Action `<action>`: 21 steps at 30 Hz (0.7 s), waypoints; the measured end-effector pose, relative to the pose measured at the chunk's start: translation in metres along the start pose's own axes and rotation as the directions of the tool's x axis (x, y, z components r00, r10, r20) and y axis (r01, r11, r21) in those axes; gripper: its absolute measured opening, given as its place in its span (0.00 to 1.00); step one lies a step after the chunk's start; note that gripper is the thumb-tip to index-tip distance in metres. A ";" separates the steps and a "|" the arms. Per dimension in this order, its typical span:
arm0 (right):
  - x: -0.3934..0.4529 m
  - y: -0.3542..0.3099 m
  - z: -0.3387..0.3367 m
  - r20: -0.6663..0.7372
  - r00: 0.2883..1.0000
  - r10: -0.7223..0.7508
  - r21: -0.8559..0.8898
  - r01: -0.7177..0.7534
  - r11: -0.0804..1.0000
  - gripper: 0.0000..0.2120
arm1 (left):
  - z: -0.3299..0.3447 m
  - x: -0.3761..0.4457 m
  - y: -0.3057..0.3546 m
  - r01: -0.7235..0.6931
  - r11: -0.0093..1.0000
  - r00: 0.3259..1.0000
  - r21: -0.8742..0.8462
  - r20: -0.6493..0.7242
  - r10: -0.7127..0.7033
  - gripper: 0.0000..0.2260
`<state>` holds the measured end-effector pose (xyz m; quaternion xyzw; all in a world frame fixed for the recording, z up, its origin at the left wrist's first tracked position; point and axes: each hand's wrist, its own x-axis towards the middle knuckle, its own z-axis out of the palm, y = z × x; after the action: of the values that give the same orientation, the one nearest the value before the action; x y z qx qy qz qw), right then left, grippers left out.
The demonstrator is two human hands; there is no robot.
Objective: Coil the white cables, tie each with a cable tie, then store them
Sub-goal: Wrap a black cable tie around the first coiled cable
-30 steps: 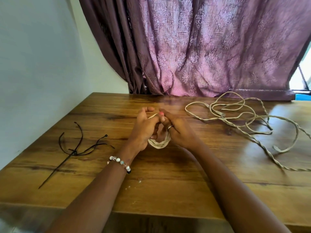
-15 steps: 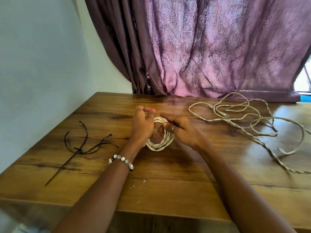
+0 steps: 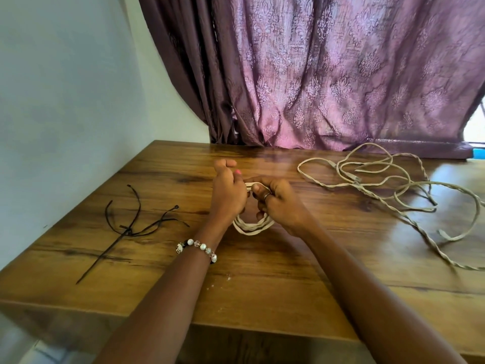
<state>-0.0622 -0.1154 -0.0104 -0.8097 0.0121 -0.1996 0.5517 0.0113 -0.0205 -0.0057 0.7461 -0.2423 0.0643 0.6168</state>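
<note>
Both hands hold small white cable coil [image 3: 250, 225] over surface [image 3: 262, 285]. Left hand [image 3: 228, 195] grips left side, right hand [image 3: 279, 203] pinches right side. Black cable ties [image 3: 126, 229] lie far left, nearer left hand. Loose cables [image 3: 388, 190] wait right.

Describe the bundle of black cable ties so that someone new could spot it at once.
Start at the wooden table and go to its left side, near the pale wall. The black cable ties lie there in a loose crossed bunch, apart from both hands. They are thin and black, whereas the coiled cable and the loose cables are white.
</note>
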 end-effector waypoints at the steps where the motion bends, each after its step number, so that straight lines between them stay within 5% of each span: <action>1: 0.000 0.001 0.002 -0.031 1.000 -0.001 -0.013 0.001 1.000 0.11 | 0.000 0.000 0.000 0.008 1.000 1.000 -0.001 -0.008 -0.008 0.07; 12: -0.002 -0.001 0.015 -0.153 0.983 -0.100 -0.069 0.090 0.994 0.13 | -0.017 -0.009 0.002 0.279 0.940 0.959 -0.197 0.014 -0.282 0.06; 18: 0.001 -0.004 0.024 -0.207 0.978 -0.019 0.166 0.054 0.985 0.17 | -0.077 -0.015 -0.005 0.217 0.974 0.974 -0.060 -0.052 -0.220 0.05; 21: 0.004 -0.005 0.029 -0.228 0.970 0.079 0.311 -0.004 0.950 0.18 | -0.119 -0.007 -0.018 0.145 0.969 0.985 0.198 -0.117 -0.123 0.05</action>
<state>-0.0501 -0.0888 -0.0136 -0.6834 0.0638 -0.2828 0.6700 0.0373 0.0965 0.0032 0.8163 -0.1510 0.0858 0.5509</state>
